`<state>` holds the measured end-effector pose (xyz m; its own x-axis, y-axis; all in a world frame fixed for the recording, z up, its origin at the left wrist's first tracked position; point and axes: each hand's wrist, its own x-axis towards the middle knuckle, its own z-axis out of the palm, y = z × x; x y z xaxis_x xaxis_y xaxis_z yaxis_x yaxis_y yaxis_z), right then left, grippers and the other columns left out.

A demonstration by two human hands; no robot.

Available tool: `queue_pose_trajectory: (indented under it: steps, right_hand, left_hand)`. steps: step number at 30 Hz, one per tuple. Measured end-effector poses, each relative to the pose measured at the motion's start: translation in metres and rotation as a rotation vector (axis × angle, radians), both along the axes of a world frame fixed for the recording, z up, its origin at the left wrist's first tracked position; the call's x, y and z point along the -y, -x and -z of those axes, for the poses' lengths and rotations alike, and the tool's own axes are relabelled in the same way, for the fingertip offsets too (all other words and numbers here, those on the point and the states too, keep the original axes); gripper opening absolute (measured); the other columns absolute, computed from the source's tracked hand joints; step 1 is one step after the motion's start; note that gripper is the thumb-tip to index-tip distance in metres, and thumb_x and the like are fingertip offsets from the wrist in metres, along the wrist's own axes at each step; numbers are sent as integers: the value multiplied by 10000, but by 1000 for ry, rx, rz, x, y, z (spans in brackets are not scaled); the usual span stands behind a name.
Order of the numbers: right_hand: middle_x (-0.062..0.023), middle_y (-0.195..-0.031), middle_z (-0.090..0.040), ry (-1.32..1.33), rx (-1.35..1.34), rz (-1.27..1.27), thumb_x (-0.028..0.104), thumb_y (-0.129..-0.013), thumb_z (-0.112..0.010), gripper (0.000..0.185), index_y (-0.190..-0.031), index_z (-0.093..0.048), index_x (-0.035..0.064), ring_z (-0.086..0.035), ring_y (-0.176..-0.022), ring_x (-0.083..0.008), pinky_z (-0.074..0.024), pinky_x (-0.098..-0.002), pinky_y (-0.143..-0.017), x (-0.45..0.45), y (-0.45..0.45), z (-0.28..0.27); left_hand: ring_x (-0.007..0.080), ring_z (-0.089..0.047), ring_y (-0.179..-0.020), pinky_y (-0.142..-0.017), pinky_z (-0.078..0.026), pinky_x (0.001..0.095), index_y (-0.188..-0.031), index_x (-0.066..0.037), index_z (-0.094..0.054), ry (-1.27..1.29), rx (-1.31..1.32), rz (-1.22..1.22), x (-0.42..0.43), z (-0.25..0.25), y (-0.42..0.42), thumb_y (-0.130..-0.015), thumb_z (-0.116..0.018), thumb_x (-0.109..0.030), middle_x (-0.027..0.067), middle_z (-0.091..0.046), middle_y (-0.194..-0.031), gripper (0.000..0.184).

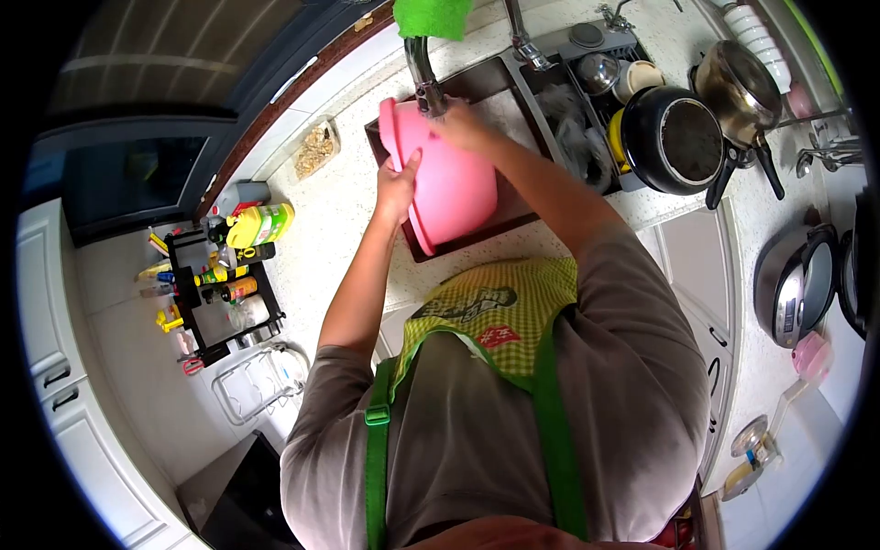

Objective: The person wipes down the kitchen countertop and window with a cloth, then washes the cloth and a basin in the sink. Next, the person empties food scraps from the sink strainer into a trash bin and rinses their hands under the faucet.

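A pink plastic basin [454, 188] is tipped on its side over the dark-edged sink [541, 128], its rim facing left. My left hand [399, 190] grips that rim, thumb on the outer wall and fingers behind the edge. At the basin's upper side, close below the faucet [423, 78], is my right hand [461, 126]. Its fingers are smeared and partly hidden, so whether they hold anything does not show. A green cloth-like cover [433, 16] sits on top of the faucet.
Right of the sink, a drainer holds plastic bags [568, 119] and bowls [598, 71]. An upturned black pan [683, 142] and a steel pot [739, 90] stand beside it. On the left are a small tray [316, 151], a yellow jug [261, 225] and a black bottle rack [215, 348].
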<state>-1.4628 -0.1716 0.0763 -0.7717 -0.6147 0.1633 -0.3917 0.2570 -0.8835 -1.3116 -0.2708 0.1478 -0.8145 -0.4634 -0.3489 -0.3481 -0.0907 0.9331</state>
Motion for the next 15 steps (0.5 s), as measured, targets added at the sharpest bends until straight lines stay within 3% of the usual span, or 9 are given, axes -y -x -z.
queue_pose_trajectory:
  steps: [1, 2, 4, 6, 9, 11, 12, 14, 15]
  right_hand:
    - [-116, -954, -681, -64, 577, -77, 368, -872, -590, 335, -1037, -670, 88, -626, -957, -312, -474, -429, -826, 4, 12, 0]
    - [-116, -954, -681, -63, 578, -83, 368, -872, -590, 335, -1037, -670, 88, -626, -957, -312, -474, -429, -826, 5, 17, 1]
    - [-162, -812, -668, 55, 204, -91, 432, -884, -569, 424, -946, -661, 22, -655, -753, -314, -503, -405, -692, 6, 21, -3]
    - [-196, -793, -653, 194, 150, -40, 446, -905, -529, 460, -941, -648, 3, -660, -789, -310, -501, -416, -708, 3, 1, -7]
    - [-171, -1116, -629, -103, 253, -325, 355, -880, -586, 463, -1220, -551, 41, -602, -1045, -287, -461, -421, -883, -1, -38, -19]
    - [-197, -1329, -486, 195, -542, -36, 324, -851, -600, 516, -1286, -507, 63, -495, -1203, -322, -405, -454, -982, -11, -75, -21]
    - [-197, -1329, -486, 190, -541, -30, 324, -851, -600, 516, -1286, -507, 63, -495, -1203, -322, -405, -454, -982, -17, -71, -22]
    - [-144, -1484, -297, 76, -486, -249, 306, -835, -637, 579, -1335, -459, 74, -282, -1368, -294, -271, -477, -1087, -30, -60, -23]
    - [-166, -1382, -439, 100, -583, -144, 293, -834, -640, 495, -1256, -537, 57, -431, -1265, -307, -339, -424, -1039, -27, -49, -22]
  left_hand:
    - [120, -612, -786, -723, -498, 270, -1044, -11, -619, -3, 2, 10, 0, 1, -3, -927, -611, -191, 73, -671, -941, 215]
    - [111, -607, -766, -708, -495, 262, -1037, -15, -623, -6, 4, 20, 1, 1, -5, -932, -605, -216, 67, -671, -926, 227]
    - [102, -596, -746, -693, -491, 255, -1033, -18, -624, 5, 22, -6, 2, -8, -3, -939, -594, -242, 61, -667, -908, 245]
    - [92, -586, -725, -677, -487, 249, -1029, -20, -625, 9, 33, -30, 7, -8, -1, -946, -583, -267, 55, -663, -890, 264]
    - [78, -560, -682, -634, -470, 237, -1001, -23, -624, 54, 150, 61, 21, 12, -2, -957, -560, -299, 37, -651, -844, 287]
    - [74, -540, -651, -601, -450, 227, -966, -21, -621, -45, -57, 4, 14, 21, 4, -958, -559, -298, 23, -641, -809, 285]
    - [74, -540, -651, -601, -450, 227, -966, -21, -621, -48, -55, 10, 12, 20, 5, -958, -559, -298, 23, -641, -809, 285]
    - [72, -537, -646, -602, -449, 227, -946, -21, -620, 78, -8, 80, 11, 16, 0, -956, -565, -287, 18, -641, -804, 271]
    - [75, -557, -676, -638, -467, 230, -976, -13, -627, 36, -3, 93, 15, 17, -3, -949, -579, -265, 28, -652, -829, 258]
